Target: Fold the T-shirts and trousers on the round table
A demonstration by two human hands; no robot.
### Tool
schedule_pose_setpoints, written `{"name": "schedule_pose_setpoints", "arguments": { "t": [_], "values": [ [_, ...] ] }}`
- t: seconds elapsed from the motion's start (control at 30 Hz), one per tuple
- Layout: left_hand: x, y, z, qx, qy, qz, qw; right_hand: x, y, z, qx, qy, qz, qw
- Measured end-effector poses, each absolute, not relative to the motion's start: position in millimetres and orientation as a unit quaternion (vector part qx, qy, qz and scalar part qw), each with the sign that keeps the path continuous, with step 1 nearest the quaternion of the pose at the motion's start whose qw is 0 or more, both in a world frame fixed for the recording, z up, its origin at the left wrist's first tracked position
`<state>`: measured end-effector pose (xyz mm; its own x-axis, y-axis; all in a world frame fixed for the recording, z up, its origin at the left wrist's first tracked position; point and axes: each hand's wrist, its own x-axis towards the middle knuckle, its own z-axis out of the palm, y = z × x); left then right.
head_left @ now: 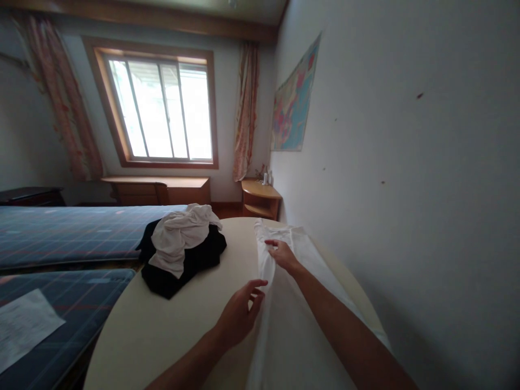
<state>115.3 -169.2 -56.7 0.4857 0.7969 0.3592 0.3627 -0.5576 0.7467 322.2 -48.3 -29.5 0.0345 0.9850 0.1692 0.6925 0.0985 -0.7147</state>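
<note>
A thin white garment point(300, 314) lies lengthwise along the right side of a round cream table point(179, 336), with a gathered band at its far end. Its exact kind is hard to tell. At the garment's left edge is my left hand point(239, 314), fingers bent but apart, the tips touching the folded border. Farther up, my right hand point(281, 254) rests over the same edge near the band, index finger stretched out to the left and the thumb apart from it. My right forearm crosses above the cloth and hides part of it.
A crumpled light grey cloth point(182, 233) lies on a black cloth point(170, 284) at the table's left. Plaid mattresses point(81, 230) stand beyond, one bearing a paper sheet point(28, 325). A white wall point(426, 216) rises close on the right. A corner shelf point(262, 189) stands behind.
</note>
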Motion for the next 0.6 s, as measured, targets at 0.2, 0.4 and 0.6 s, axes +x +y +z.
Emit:
{"name": "schedule_pose_setpoints", "arguments": {
  "t": [0.2,0.4,0.6],
  "values": [
    [124.9,-172.5,-66.9,0.92,0.262,0.188,0.222,369.1,-71.7,-40.6,-0.679,-0.664,0.148,0.275],
    [126.3,-178.1,-63.8,0.934,0.274,0.118,0.195,396.1,-117.6,-48.8,-0.624,-0.753,0.105,0.177],
    [127.5,-182.3,-61.7,0.933,0.281,0.127,0.184,405.9,-155.5,-50.8,-0.583,-0.797,0.148,0.054]
  ]
}}
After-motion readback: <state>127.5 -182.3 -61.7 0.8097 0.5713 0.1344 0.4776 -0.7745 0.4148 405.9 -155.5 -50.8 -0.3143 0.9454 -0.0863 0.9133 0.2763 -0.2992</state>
